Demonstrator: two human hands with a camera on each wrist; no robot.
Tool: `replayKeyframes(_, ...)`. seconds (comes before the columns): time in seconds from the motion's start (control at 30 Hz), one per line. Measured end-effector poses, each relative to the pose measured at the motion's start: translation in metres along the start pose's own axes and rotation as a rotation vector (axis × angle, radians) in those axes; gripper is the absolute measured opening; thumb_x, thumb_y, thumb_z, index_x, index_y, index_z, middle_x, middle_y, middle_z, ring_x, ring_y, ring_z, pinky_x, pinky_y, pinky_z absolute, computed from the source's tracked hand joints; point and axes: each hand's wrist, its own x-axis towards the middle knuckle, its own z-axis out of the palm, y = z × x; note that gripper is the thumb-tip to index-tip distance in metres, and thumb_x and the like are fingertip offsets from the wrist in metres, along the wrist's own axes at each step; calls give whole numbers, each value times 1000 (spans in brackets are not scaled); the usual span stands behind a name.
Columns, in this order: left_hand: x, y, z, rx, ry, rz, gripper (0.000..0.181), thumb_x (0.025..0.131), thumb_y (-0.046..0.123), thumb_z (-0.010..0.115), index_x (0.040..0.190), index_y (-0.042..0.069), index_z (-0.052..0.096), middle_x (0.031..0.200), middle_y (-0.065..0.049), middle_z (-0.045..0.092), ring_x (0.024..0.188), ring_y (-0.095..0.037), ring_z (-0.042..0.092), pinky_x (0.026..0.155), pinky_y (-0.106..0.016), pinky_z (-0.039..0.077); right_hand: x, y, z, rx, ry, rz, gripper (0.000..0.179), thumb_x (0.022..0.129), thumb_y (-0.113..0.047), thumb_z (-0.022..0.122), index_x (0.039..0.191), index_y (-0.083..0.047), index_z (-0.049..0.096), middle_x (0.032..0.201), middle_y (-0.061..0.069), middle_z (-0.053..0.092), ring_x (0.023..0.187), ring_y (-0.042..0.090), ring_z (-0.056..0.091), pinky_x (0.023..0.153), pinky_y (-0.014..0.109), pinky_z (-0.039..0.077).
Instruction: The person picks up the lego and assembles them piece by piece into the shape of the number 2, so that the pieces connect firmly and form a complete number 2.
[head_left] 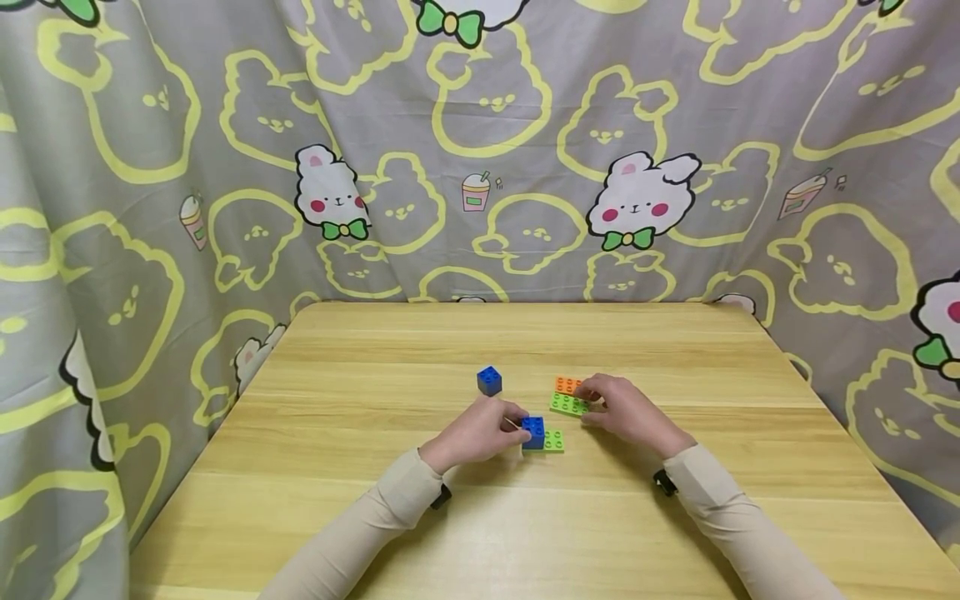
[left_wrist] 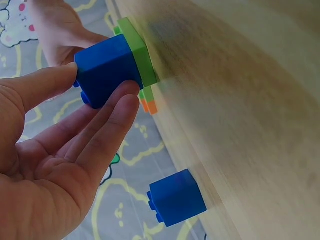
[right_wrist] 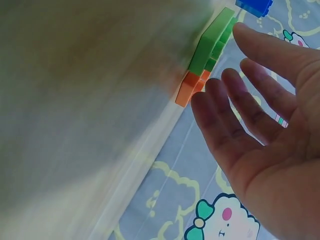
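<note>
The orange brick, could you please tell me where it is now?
In the head view, the orange brick lies right of centre, just beyond a green brick, beside the right hand.

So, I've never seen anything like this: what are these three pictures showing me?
There's no machine at work here, just a person's two bare hands. The wide picture comes from a camera on the head, looking forward and down. The other two come from cameras on the wrists, one per hand, so they look tilted.

On the wooden table are studded toy bricks. The left hand pinches a blue brick sitting on one end of a flat green piece. Another blue brick stands apart, farther back.

The right hand is at a second green piece and an orange piece, lying side by side. Its fingers aren't closed around either; whether they touch is hard to tell.
</note>
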Motion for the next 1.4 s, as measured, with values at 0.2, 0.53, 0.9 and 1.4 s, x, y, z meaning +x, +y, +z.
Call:
replayKeyframes(0.2, 0, 0, 0, 2, 2, 5, 35, 97, 22, 72, 126, 1, 71, 112, -8, 77, 97, -11, 73, 78, -22, 58, 1, 2, 2, -12, -27, 5, 32, 86, -4, 81, 116, 0, 72, 112, 12, 74, 102, 29, 69, 93, 49, 56)
replayKeyframes(0.53, 0, 0, 1, 12, -2, 13, 35, 97, 20, 73, 126, 1, 71, 112, -8, 77, 97, -12, 73, 80, -22, 58, -1, 2, 2, -12, -40, -41, 37, 83, -7, 84, 118, -2, 72, 106, 8, 72, 94, 22, 66, 85, 45, 56)
replayKeyframes(0.9, 1, 0, 0, 7, -2, 15, 35, 97, 21, 73, 125, 1, 71, 112, -8, 77, 96, -11, 72, 78, -21, 57, -1, 2, 3, -20, -103, -49, 38, 87, -7, 80, 124, -6, 72, 110, 6, 73, 89, 15, 63, 78, 35, 54)
replayKeyframes(1.4, 0, -1, 0, -6, -4, 20, 33, 97, 20, 72, 125, 2, 72, 111, -7, 77, 95, -10, 73, 78, -21, 57, -2, 2, 3, -39, -129, -83, 42, 87, -4, 76, 129, -3, 69, 120, 10, 71, 96, 19, 64, 81, 37, 54)
